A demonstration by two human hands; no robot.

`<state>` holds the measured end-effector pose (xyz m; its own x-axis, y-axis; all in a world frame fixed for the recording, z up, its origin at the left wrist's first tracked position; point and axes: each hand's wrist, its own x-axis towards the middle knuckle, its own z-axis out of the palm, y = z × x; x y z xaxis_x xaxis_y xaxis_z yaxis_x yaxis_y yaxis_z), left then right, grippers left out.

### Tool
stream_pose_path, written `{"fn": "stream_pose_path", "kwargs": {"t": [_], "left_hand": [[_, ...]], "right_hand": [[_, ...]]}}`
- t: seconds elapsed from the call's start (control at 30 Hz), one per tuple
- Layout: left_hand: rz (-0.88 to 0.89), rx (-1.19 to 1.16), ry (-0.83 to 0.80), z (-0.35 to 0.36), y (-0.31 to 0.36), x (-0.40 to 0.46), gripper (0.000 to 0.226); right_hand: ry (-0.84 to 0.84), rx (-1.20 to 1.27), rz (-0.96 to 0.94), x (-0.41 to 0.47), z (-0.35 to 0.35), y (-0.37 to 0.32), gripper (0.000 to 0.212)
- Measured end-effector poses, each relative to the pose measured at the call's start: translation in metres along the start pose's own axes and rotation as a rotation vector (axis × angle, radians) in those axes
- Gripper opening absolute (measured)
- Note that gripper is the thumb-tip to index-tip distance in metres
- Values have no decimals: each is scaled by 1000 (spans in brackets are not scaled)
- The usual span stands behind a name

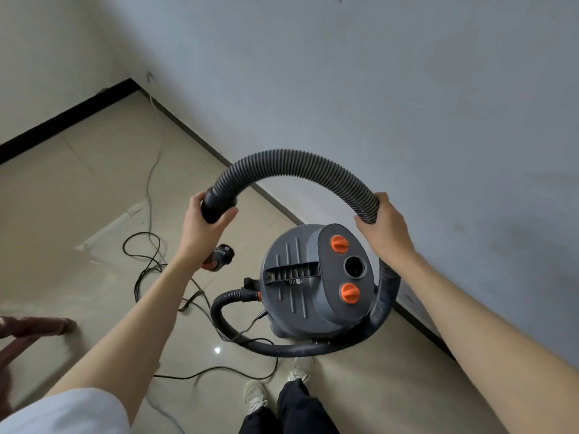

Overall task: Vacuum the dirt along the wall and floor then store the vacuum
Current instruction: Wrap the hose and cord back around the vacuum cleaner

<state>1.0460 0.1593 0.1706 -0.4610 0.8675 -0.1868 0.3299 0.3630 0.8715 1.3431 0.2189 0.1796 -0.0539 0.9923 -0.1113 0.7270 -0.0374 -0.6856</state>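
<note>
A grey canister vacuum (300, 277) with two orange knobs and an open round port on top stands on the tiled floor beside the grey wall (407, 104). Its black ribbed hose (294, 164) loops around the canister and arches up in front of me. My left hand (203, 227) grips the smooth black cuff at the hose's free end. My right hand (388, 227) grips the ribbed hose farther along, above the canister's right side. A black and orange attachment (221, 256) lies on the floor behind my left wrist.
A black power cord (147, 270) snakes in loops over the beige tiles left of the vacuum. A dark baseboard (219, 158) runs along the wall. A wooden chair leg (34, 327) shows at the left edge. My shoes (282, 386) stand just below the canister.
</note>
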Motion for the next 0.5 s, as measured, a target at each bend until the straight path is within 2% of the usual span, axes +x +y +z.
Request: {"fn": "stream_pose_path", "kwargs": {"t": [0.17,0.3,0.5], "left_hand": [[-142,-69,97,7,-17,-3,47],[-198,-34,184,7,-30,2,47],[-155,64,281,-14,-30,20,48]], "right_hand": [[-76,-166,-154,36,15,-18,46],[-146,-168,-173,55,37,-22,54],[-151,-89,-152,63,65,-20,54]]}}
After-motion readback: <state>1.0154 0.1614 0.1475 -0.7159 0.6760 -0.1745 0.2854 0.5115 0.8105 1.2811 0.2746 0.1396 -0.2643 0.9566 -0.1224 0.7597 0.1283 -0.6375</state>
